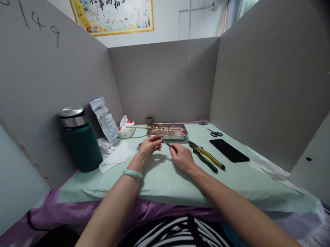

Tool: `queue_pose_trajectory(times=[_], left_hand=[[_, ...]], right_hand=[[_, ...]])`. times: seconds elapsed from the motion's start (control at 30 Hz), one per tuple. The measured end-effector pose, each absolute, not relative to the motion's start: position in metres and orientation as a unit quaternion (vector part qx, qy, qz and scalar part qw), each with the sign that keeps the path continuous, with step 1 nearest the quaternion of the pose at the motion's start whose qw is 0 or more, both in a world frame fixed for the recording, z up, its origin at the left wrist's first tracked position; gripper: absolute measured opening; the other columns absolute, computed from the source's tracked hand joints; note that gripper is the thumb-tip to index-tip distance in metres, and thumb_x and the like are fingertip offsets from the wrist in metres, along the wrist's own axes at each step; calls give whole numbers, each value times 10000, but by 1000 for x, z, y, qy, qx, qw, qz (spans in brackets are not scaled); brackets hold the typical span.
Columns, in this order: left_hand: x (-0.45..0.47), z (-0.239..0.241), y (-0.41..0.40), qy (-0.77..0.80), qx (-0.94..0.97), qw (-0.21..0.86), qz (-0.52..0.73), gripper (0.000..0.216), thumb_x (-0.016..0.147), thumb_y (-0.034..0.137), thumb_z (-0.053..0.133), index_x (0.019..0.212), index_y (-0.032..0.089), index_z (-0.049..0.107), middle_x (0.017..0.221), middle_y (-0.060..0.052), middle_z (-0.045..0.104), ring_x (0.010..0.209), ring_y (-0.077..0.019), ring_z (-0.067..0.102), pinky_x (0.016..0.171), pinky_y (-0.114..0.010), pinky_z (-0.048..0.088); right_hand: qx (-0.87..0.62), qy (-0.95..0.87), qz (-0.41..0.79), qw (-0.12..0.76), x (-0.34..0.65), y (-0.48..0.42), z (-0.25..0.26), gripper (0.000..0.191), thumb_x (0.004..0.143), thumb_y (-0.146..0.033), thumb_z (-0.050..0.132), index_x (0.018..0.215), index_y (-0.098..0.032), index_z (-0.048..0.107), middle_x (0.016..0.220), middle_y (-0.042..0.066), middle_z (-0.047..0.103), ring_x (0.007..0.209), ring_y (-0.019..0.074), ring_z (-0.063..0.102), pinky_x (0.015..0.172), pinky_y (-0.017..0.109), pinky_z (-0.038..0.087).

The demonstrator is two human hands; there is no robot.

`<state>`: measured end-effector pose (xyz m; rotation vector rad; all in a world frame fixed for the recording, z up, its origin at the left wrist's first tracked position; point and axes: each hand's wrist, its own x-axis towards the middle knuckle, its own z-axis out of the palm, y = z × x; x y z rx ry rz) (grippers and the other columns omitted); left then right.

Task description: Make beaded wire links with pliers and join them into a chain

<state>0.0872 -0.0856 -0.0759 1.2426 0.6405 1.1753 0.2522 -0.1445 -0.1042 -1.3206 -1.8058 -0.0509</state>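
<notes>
My left hand [150,146], with a pale green bangle [132,173] on its wrist, is closed in a pinch at the centre of the table. Between its fingertips is a tiny red beaded piece, too small to make out fully. Some small beadwork [139,145] shows beside that hand. My right hand [182,157] is wrapped round a slim pointed metal tool [166,142], which looks like tweezers; its tip meets the left fingertips. Just behind both hands stands a metal tray [179,138] of red and clear beads, with a beaded stick [138,128] lying across it.
Right of my hands lie pliers [206,156], a black phone [229,150] and scissors [215,133]. A green flask [81,145], a foil pouch [104,119], tissues [127,129] and white paper [117,157] stand or lie left. Grey partitions [165,79] enclose the table.
</notes>
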Motion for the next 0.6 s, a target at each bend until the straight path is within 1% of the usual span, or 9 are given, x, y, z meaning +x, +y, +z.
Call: queue_pose_trajectory(times=[0.13, 0.23, 0.33, 0.4, 0.47, 0.6], left_hand=[[86, -76, -86, 265, 529, 632, 500, 301, 692, 182, 745, 965, 85, 661, 740, -50, 652, 573, -104, 593, 540, -242, 481], [85, -76, -84, 261, 516, 646, 499, 240, 779, 239, 680, 955, 78, 655, 743, -63, 653, 584, -118, 614, 549, -250, 512], [85, -76, -82, 272, 497, 653, 503, 266, 843, 323, 604, 929, 76, 652, 738, -75, 654, 564, -127, 621, 526, -254, 521], [84, -76, -81, 277, 500, 651, 499, 267, 833, 337, 618, 910, 83, 648, 753, -78, 657, 571, -127, 625, 520, -249, 522], [84, -77, -82, 277, 519, 645, 488, 235, 784, 296, 681, 894, 91, 644, 771, -76, 661, 589, -125, 628, 528, -242, 523], [83, -77, -83, 280, 532, 630, 491, 243, 695, 208, 758, 870, 93, 637, 749, -65, 660, 593, -119, 626, 567, -251, 532]], right_hand=[[-525, -722, 9, 451, 252, -143, -104, 226, 879, -261, 449, 849, -179, 657, 846, 58, 682, 780, 179, 597, 692, 254, 374], [-529, -714, 54, 456, 252, -143, -101, 258, 875, -280, 439, 769, -186, 655, 736, 33, 664, 684, 162, 574, 630, 246, 359], [-531, -704, 89, 462, 252, -144, -99, 277, 870, -290, 433, 730, -188, 649, 665, 16, 638, 636, 152, 553, 593, 238, 345], [-531, -703, 92, 465, 253, -144, -99, 276, 868, -286, 432, 728, -188, 649, 658, 13, 634, 631, 150, 551, 587, 236, 341], [-530, -707, 80, 462, 253, -143, -100, 278, 870, -281, 428, 733, -188, 651, 666, 16, 639, 631, 151, 553, 588, 238, 341], [-523, -717, 31, 460, 253, -142, -103, 246, 871, -273, 443, 822, -183, 666, 799, 47, 682, 741, 173, 592, 659, 249, 369]])
